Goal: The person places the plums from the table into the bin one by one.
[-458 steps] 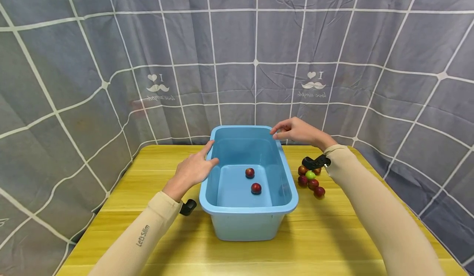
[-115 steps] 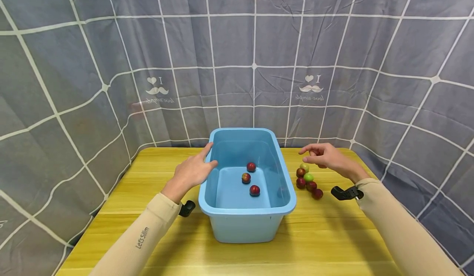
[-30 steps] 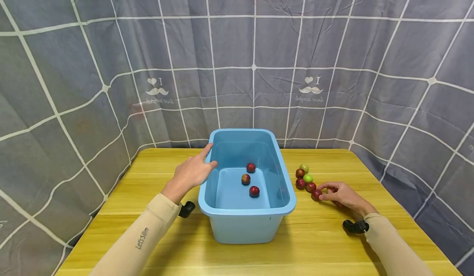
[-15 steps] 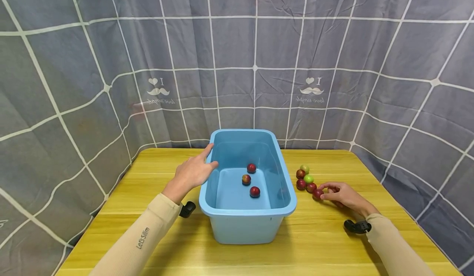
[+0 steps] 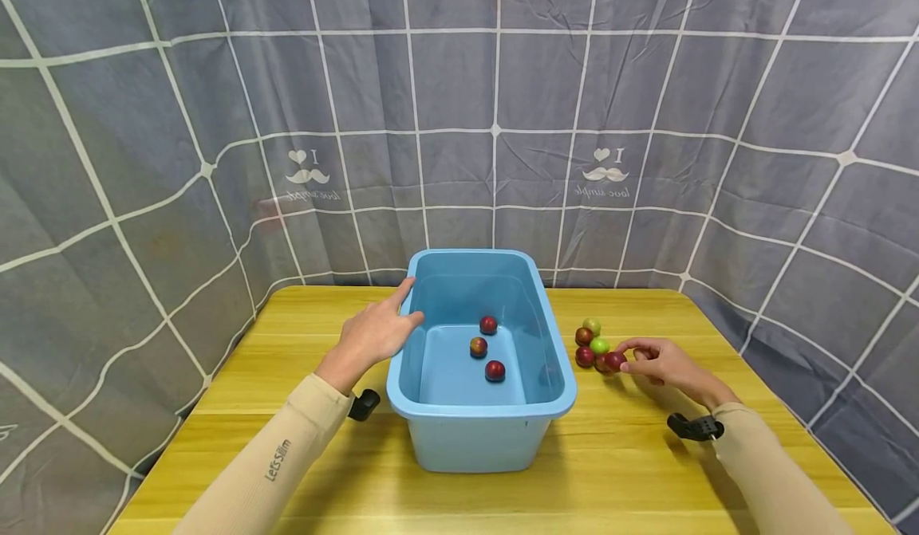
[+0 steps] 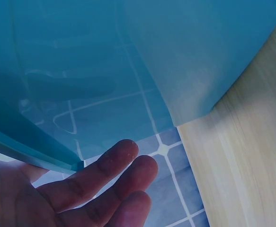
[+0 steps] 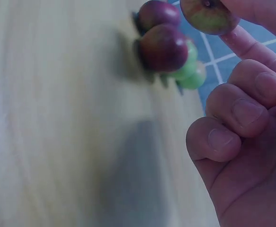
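My right hand [image 5: 668, 363] pinches a dark red plum [image 5: 615, 361] between thumb and index finger. In the right wrist view the plum [image 7: 209, 15] shows a reddish-green underside and sits clear of the wooden table; the other fingers are curled towards the palm. It overlaps another plum in the head view. Beside it lie more red plums [image 5: 585, 356] and two green fruits [image 5: 599, 346]. My left hand [image 5: 376, 330] rests at the left rim of a blue plastic tub [image 5: 481, 411], thumb over the rim, fingers extended outside the wall.
Inside the tub lie three red plums [image 5: 478, 348], spaced apart on its floor. The tub's high right wall [image 5: 549, 336] stands between them and the pile. A grey checked curtain [image 5: 459, 88] hangs behind the wooden table [image 5: 323, 455].
Over the last half second my right hand has lifted the nearest plum from the pile and moved slightly up and away. Earlier the tub held two plums, then three. The left hand has stayed put.
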{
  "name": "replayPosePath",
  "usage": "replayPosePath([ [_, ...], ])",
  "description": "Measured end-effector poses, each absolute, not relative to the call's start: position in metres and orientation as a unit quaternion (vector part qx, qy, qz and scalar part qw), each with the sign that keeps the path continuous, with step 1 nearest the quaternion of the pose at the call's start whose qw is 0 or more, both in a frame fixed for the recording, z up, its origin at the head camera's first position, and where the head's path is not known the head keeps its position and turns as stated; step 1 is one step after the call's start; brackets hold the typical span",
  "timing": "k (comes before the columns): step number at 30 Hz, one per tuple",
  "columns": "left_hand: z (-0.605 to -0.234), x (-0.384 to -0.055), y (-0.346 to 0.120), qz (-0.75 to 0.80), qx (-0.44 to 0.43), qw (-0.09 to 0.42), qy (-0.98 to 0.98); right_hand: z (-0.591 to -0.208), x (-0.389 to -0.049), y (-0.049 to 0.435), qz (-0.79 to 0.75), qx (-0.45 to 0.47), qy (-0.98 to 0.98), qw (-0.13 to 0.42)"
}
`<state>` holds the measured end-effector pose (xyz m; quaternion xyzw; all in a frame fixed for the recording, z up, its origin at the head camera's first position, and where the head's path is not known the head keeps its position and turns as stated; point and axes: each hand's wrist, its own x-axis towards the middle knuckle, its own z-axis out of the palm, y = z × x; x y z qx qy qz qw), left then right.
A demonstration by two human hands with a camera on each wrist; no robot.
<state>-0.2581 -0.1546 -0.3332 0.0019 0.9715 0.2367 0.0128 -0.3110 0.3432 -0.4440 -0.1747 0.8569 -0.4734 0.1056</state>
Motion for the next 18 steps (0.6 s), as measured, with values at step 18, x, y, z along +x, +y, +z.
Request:
replayPosePath([
  [18, -0.332, -0.259, -0.155, 0.233, 0.005, 0.014, 0.972, -0.386, -0.325, 0.323, -0.448, -0.213, 0.865, 0.075],
])
